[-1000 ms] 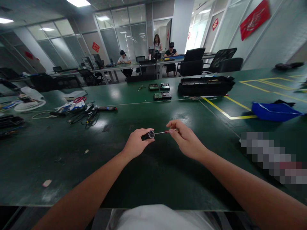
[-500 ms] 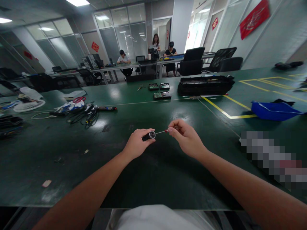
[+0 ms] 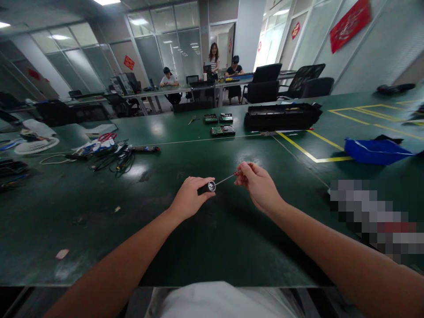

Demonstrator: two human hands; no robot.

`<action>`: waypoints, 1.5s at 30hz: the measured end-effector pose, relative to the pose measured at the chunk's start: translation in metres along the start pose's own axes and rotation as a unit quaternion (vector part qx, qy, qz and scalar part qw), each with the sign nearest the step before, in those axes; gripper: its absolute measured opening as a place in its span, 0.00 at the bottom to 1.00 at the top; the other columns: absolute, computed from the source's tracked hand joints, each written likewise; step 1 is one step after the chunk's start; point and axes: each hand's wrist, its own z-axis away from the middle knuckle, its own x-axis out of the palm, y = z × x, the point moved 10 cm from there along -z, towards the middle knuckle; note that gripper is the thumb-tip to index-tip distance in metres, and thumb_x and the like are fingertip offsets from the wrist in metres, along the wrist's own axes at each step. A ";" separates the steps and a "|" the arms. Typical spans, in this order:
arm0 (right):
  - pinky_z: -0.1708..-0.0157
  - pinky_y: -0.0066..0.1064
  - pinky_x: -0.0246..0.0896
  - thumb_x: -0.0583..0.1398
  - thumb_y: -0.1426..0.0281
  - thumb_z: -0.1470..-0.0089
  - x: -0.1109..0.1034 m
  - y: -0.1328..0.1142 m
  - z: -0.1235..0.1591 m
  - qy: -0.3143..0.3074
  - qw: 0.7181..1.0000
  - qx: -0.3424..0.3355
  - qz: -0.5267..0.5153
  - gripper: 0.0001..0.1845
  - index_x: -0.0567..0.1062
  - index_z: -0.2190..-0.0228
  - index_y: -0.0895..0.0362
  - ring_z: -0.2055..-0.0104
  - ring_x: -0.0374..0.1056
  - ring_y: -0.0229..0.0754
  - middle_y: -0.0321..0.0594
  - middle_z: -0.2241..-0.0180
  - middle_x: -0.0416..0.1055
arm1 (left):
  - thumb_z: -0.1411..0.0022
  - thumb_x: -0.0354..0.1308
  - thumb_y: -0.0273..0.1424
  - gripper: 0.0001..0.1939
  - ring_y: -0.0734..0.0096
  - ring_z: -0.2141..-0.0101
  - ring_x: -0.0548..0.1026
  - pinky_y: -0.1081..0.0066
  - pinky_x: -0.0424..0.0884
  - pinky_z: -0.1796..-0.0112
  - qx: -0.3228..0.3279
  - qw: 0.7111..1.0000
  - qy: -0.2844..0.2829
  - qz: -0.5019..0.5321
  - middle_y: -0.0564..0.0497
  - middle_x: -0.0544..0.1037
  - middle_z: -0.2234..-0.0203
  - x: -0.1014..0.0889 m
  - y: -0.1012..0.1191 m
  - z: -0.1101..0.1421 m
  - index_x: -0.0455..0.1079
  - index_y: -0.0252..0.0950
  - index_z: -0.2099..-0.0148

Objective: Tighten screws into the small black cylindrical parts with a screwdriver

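Observation:
My left hand [image 3: 188,196] is closed round a small black cylinder [image 3: 208,187] with a round silvery end face that points right. My right hand [image 3: 257,184] pinches the red handle of a thin screwdriver [image 3: 225,179]. Its metal shaft slants down and left, and its tip meets the cylinder's end face. Both hands hover over the dark green table [image 3: 185,229], a little in front of me.
A tangle of cables, tools and red scissors [image 3: 109,150] lies at the left. Circuit boards [image 3: 223,130] and a long black case [image 3: 281,117] sit farther back. A blue bag [image 3: 376,151] is at the right, beside yellow tape lines. People sit and stand at distant desks.
My right hand has risen slightly, so the screwdriver now slants instead of lying level. The left hand and cylinder have stayed nearly still.

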 end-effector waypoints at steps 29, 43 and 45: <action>0.66 0.35 0.61 0.52 0.62 0.33 0.030 -0.068 0.041 -0.053 0.872 -0.265 0.409 0.10 0.70 0.62 0.53 0.68 0.71 0.44 0.40 0.69 0.75 | 0.38 0.65 0.34 0.21 0.59 0.52 0.73 0.56 0.64 0.47 0.001 1.000 -0.027 -0.008 0.49 0.80 0.54 0.005 0.001 0.001 0.73 0.44 0.42; 0.67 0.36 0.61 0.52 0.61 0.33 0.034 -0.061 0.036 -0.082 0.865 -0.244 0.430 0.11 0.71 0.62 0.53 0.67 0.71 0.45 0.40 0.68 0.75 | 0.37 0.64 0.34 0.19 0.60 0.51 0.73 0.59 0.68 0.47 -0.045 0.995 0.013 0.088 0.49 0.77 0.51 0.000 -0.011 0.002 0.73 0.42 0.44; 0.67 0.35 0.61 0.52 0.61 0.33 0.034 -0.063 0.036 -0.077 0.867 -0.246 0.427 0.11 0.71 0.62 0.53 0.68 0.71 0.44 0.40 0.68 0.75 | 0.36 0.61 0.34 0.18 0.61 0.51 0.74 0.60 0.70 0.48 -0.071 0.983 0.037 0.163 0.46 0.76 0.50 -0.001 -0.019 0.002 0.72 0.39 0.44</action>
